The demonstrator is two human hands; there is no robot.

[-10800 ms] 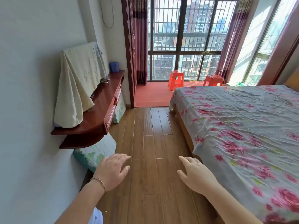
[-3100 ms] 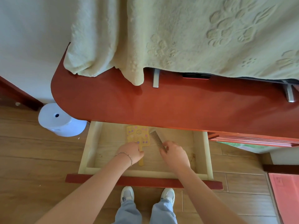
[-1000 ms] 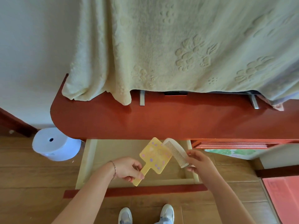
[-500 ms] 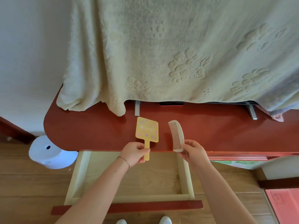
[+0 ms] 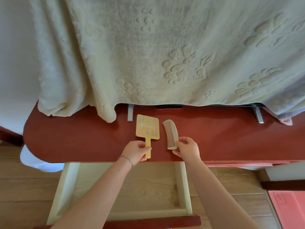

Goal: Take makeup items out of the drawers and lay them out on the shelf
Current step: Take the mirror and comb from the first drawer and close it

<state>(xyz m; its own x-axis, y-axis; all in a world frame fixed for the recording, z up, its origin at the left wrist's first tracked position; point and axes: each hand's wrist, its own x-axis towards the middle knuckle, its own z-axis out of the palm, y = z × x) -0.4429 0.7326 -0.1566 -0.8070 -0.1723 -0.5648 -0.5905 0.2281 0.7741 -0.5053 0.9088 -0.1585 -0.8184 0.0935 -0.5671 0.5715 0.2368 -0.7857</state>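
At frame centre we see the left hand (image 5: 137, 150) gripping a yellow, dotted mirror's (image 5: 147, 128) handle and the right hand (image 5: 186, 148) pinching a curved cream comb (image 5: 170, 133), both on the red shelf (image 5: 82, 138).

A red-brown wooden shelf (image 5: 74, 138) runs across the view against a pale wall, its left end rounded. A cream towel (image 5: 148, 55) embossed with flowers hangs over something standing at the back of the shelf, and its lower edge drapes onto the wood at the left. Two silver metal feet (image 5: 130, 112) poke out from under the towel and rest on the shelf, one near the middle, one toward the right. A yellow hand mirror (image 5: 147, 129) with pastel dots lies flat, handle toward the front edge. Just beside it on the right lies a curved beige comb (image 5: 170, 133), apart from the mirror.
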